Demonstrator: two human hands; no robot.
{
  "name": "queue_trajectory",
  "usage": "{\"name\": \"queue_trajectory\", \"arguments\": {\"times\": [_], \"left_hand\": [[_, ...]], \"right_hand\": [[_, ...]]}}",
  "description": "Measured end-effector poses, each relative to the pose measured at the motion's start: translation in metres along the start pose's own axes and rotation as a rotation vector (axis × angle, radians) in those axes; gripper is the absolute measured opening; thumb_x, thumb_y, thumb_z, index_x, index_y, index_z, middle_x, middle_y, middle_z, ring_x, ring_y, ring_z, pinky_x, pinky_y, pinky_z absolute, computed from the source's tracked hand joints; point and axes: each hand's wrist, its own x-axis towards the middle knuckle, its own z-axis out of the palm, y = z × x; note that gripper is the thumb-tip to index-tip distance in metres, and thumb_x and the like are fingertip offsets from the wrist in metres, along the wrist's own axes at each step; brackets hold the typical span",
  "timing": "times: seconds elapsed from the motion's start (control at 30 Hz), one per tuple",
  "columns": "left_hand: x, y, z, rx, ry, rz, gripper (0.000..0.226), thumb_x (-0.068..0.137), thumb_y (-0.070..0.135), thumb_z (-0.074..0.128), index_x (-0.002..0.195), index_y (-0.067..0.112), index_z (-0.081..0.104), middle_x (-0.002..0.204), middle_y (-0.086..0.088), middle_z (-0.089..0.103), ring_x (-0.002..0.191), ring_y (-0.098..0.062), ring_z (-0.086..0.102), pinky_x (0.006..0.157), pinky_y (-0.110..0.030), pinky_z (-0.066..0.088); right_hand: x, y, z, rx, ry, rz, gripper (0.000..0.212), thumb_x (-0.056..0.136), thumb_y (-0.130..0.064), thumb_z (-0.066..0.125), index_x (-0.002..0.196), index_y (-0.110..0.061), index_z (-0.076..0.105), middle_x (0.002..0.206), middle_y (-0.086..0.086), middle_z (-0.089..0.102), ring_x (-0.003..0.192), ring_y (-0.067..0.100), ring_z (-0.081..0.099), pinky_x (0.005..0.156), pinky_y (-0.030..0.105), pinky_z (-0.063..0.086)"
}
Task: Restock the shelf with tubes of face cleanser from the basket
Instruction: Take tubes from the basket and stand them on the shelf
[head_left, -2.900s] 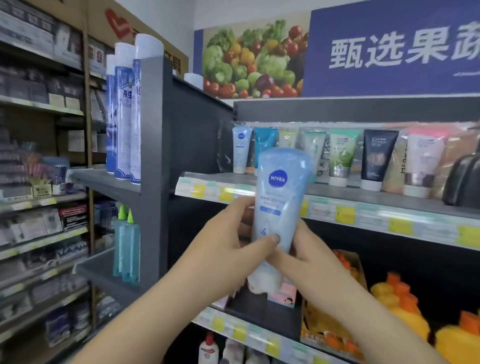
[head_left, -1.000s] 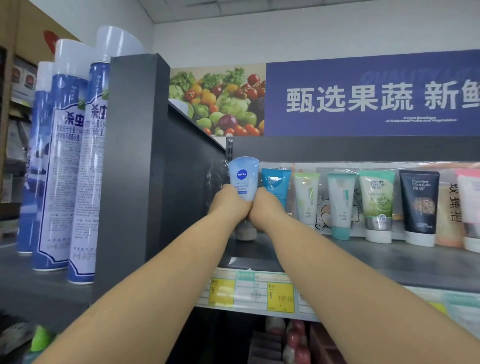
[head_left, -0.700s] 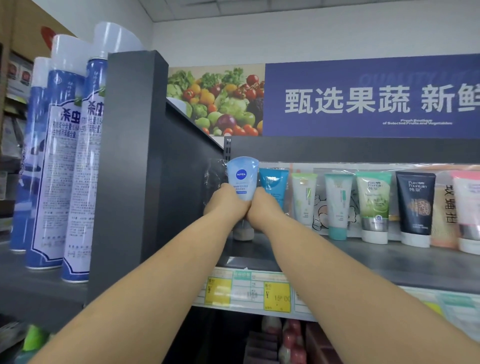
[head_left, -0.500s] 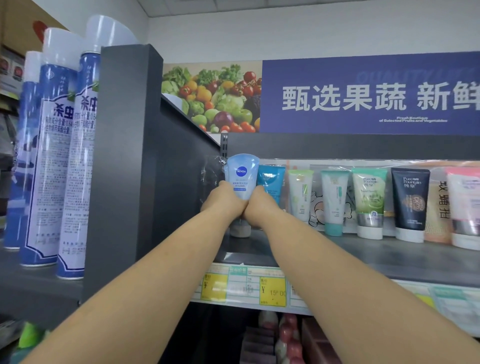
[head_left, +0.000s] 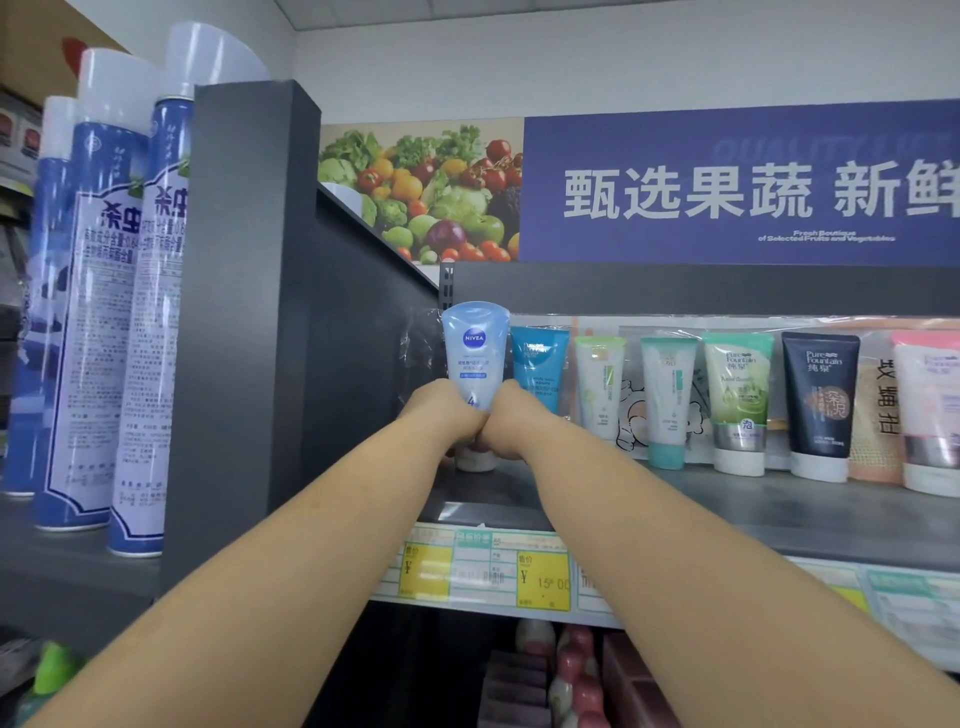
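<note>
I am gripping the tube (head_left: 475, 358) with both hands, my left hand (head_left: 440, 410) and right hand (head_left: 506, 415) curling round its lower half from either side, knuckles nearly touching. It is standing upright, long axis vertical, its white cap (head_left: 474, 460) pointing down onto the grey shelf (head_left: 727, 509) and its rounded crimped end pointing up. It is smooth, glossy pale-blue plastic. Both my forearms are reaching forward and up, converging. The tube is standing at the row's left end, just beside a teal tube (head_left: 537, 364).
</note>
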Motion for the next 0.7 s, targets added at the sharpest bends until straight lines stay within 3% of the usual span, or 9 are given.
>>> {"name": "queue_trajectory", "arguments": {"times": [0.23,0.33,0.43,0.53,0.7], "left_hand": [[-0.0017,0.0005,-0.0008,0.011,0.007,0.016,0.023,0.073,0.011,0.061,0.095,0.010,0.060,0.092,-0.017,0.067,0.083,-0.032,0.068,0.075,-0.045,0.058],[-0.0026,0.0007,-0.0010,0.015,0.003,0.014,0.023,0.072,0.012,0.061,0.096,0.009,0.061,0.091,-0.017,0.068,0.080,-0.032,0.069,0.073,-0.045,0.058],[-0.0034,0.0009,-0.0016,0.024,0.011,0.011,0.020,0.073,0.012,0.059,0.092,0.009,0.061,0.089,-0.017,0.068,0.072,-0.031,0.066,0.073,-0.042,0.058],[-0.0030,0.0005,-0.0017,0.030,0.017,0.009,0.020,0.075,0.014,0.061,0.094,0.009,0.059,0.089,-0.016,0.066,0.068,-0.030,0.062,0.071,-0.038,0.058],[-0.0034,0.0011,-0.0010,0.040,0.009,0.004,0.013,0.077,0.013,0.063,0.085,0.012,0.053,0.089,-0.016,0.065,0.082,-0.032,0.068,0.077,-0.044,0.058]], "right_hand": [[0.0017,-0.0016,0.0014,-0.002,-0.019,-0.009,0.053,0.079,-0.014,0.069,0.125,-0.005,0.046,0.114,0.012,0.059,0.090,0.024,0.055,0.071,0.030,0.041],[0.0017,-0.0024,0.0015,-0.001,-0.020,-0.001,0.053,0.080,-0.013,0.068,0.127,-0.006,0.045,0.117,0.012,0.057,0.102,0.025,0.057,0.076,0.029,0.043],[0.0026,-0.0025,0.0017,0.007,-0.016,0.000,0.052,0.080,-0.013,0.068,0.127,-0.007,0.046,0.115,0.012,0.058,0.095,0.024,0.056,0.074,0.029,0.043],[0.0036,-0.0016,0.0014,0.015,-0.023,0.006,0.053,0.081,-0.013,0.069,0.127,-0.007,0.044,0.117,0.011,0.057,0.100,0.024,0.057,0.074,0.029,0.042],[0.0043,0.0010,0.0009,0.003,-0.023,0.028,0.053,0.081,-0.015,0.069,0.127,-0.008,0.042,0.118,0.011,0.055,0.091,0.021,0.051,0.074,0.028,0.041]]}}
